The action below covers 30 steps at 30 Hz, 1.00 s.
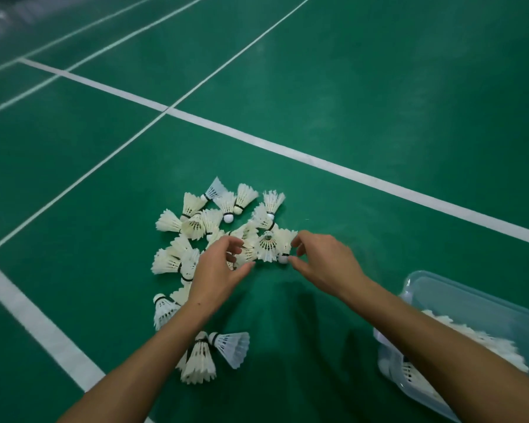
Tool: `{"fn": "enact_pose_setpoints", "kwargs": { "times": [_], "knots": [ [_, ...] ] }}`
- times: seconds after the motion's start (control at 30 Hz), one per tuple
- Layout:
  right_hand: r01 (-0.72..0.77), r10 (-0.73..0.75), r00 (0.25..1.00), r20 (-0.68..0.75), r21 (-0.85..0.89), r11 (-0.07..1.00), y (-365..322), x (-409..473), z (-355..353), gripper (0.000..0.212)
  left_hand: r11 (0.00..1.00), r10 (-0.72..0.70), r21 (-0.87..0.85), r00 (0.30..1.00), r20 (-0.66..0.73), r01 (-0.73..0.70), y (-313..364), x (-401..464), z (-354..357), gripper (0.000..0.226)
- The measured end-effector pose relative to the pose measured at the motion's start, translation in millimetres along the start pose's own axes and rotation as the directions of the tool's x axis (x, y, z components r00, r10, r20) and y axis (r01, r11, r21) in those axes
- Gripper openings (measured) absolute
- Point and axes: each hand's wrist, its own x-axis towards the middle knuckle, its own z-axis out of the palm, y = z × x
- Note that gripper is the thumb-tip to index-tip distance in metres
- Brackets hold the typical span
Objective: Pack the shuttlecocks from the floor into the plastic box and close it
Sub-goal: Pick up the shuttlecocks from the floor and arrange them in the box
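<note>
Several white feather shuttlecocks (pixel 202 222) lie in a loose pile on the green court floor, with a few more nearer me (pixel 214 352). My left hand (pixel 219 270) hovers over the pile's near edge, fingers curved and spread, thumb close to a shuttlecock's feathers. My right hand (pixel 321 261) reaches in from the right; its thumb and fingertips sit around the white cork of a shuttlecock (pixel 283 251), but a closed pinch is not clear. The clear plastic box (pixel 471 297) stands at the lower right, holding several shuttlecocks. No lid is visible.
White court lines (pixel 318 161) cross the green floor behind and to the left of the pile. Bare floor lies between the pile and the box. My shadow falls on the floor between my forearms.
</note>
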Motion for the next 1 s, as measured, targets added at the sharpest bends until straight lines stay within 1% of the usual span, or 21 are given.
{"fn": "enact_pose_setpoints", "kwargs": {
  "times": [0.1, 0.17, 0.27, 0.37, 0.47, 0.53, 0.63, 0.73, 0.9, 1.0],
  "knots": [
    [0.002, -0.002, 1.000, -0.008, -0.025, 1.000, -0.1, 21.3, 14.9, 0.036, 0.996, -0.049, 0.069, 0.998, -0.049, 0.053, -6.9, 9.4, 6.8, 0.039],
    [-0.007, 0.005, 0.999, -0.040, -0.028, 1.000, 2.3, 34.3, 22.0, 0.038, 0.989, -0.088, 0.116, 0.993, -0.077, 0.097, -8.1, 13.1, 12.6, 0.040],
    [0.001, -0.006, 0.996, -0.086, -0.057, 0.998, 7.2, 52.6, 32.6, 0.048, 0.964, -0.149, 0.207, 0.984, -0.095, 0.166, -5.0, 17.9, 21.1, 0.045],
    [0.015, -0.020, 0.998, -0.063, -0.068, 0.998, 9.2, 64.5, 41.9, 0.054, 0.926, -0.207, 0.301, 0.973, -0.098, 0.227, -2.0, 25.8, 28.0, 0.046],
    [0.043, -0.046, 0.998, -0.049, -0.062, 0.997, 9.1, 69.4, 46.6, 0.047, 0.883, -0.234, 0.391, 0.966, -0.109, 0.258, 1.0, 32.4, 32.2, 0.044],
    [0.038, -0.039, 0.998, -0.051, -0.036, 0.999, 9.5, 71.8, 49.3, 0.037, 0.890, -0.243, 0.370, 0.964, -0.103, 0.264, 3.8, 36.4, 34.0, 0.044],
    [0.023, -0.023, 1.000, -0.005, -0.016, 1.000, 12.1, 72.7, 53.8, 0.028, 0.912, -0.273, 0.292, 0.957, -0.095, 0.289, 6.2, 39.0, 36.4, 0.039],
    [0.006, -0.006, 1.000, -0.010, 0.034, 0.999, 15.3, 68.2, 53.8, 0.022, 0.931, -0.224, 0.276, 0.972, -0.076, 0.237, 9.5, 31.8, 39.2, 0.032],
    [-0.052, 0.063, 0.996, -0.069, 0.144, 0.988, 21.1, 45.6, 38.2, 0.018, 0.939, -0.039, 0.344, 0.999, 0.016, 0.032, 15.3, 9.1, 41.9, 0.018],
    [-0.076, 0.092, 0.991, -0.097, 0.161, 0.984, 26.7, 21.2, 18.4, 0.019, 0.955, 0.034, 0.292, 0.995, 0.099, -0.062, 26.4, -1.0, 39.9, 0.025]
  ]
}}
